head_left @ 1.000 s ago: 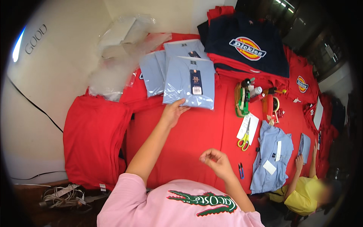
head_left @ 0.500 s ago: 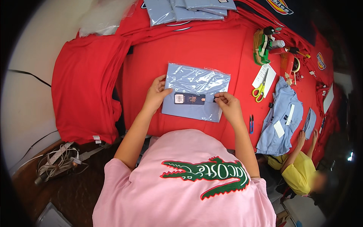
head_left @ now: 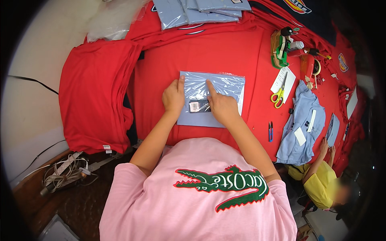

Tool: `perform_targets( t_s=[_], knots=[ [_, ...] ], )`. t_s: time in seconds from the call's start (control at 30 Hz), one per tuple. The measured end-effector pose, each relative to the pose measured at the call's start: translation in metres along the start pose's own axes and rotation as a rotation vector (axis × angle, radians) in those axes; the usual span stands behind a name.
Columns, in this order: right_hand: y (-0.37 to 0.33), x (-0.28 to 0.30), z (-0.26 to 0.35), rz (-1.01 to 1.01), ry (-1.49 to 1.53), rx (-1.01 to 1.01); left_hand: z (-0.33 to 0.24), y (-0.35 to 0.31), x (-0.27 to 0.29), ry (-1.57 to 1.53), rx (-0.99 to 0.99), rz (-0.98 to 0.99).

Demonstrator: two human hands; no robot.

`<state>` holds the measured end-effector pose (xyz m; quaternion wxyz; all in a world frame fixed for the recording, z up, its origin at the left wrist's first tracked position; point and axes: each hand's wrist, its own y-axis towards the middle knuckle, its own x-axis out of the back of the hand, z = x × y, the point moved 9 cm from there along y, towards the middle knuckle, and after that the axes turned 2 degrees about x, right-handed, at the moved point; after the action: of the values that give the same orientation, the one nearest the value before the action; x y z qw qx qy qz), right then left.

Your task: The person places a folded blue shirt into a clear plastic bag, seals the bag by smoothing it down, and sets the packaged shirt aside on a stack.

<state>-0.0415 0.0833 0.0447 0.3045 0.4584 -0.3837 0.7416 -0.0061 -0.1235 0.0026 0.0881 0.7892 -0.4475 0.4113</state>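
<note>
Bagged blue shirt point(head_left: 197, 90), left fingers point(head_left: 181, 82) at edge, right fingers point(head_left: 211, 88) atop

Dark tag point(head_left: 204, 106) partly hidden by the right hand point(head_left: 222, 105), co-worker's head point(head_left: 342, 193) blurred

Shows pale blue on the bagged garment point(head_left: 195, 89), navy and white on its tag point(head_left: 204, 106). Runs plain red over the table cover point(head_left: 161, 64) and the folded stack point(head_left: 94, 96). Shows pink on the wearer's shirt point(head_left: 161, 213), green edged in red on its crocodile patch point(head_left: 226, 180). Reads yellow on the co-worker's shirt point(head_left: 320, 186).
</note>
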Motion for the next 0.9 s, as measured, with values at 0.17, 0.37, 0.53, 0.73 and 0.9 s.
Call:
perform_targets(
  t_s=[0.17, 0.37, 0.53, 0.73, 0.9],
  knots=[
    [-0.006, 0.003, 0.000, -0.235, 0.164, 0.323, 0.004, -0.021, -0.005, 0.010, -0.139, -0.015],
    [-0.003, -0.020, 0.012, -0.078, -0.110, 0.261, 0.003, -0.034, -0.011, -0.019, -0.331, -0.192],
    [0.006, 0.006, -0.029, -0.118, 0.405, -0.205, 0.005, -0.032, -0.012, 0.028, -0.363, -0.232],
    [-0.049, 0.001, -0.188, -0.578, 1.097, -0.405, 0.000, -0.022, -0.012, 0.054, -0.266, -0.085],
    [-0.084, -0.044, -0.207, -0.320, 1.302, -0.588, -0.028, -0.001, -0.008, -0.164, -0.291, 0.031]
  ],
)
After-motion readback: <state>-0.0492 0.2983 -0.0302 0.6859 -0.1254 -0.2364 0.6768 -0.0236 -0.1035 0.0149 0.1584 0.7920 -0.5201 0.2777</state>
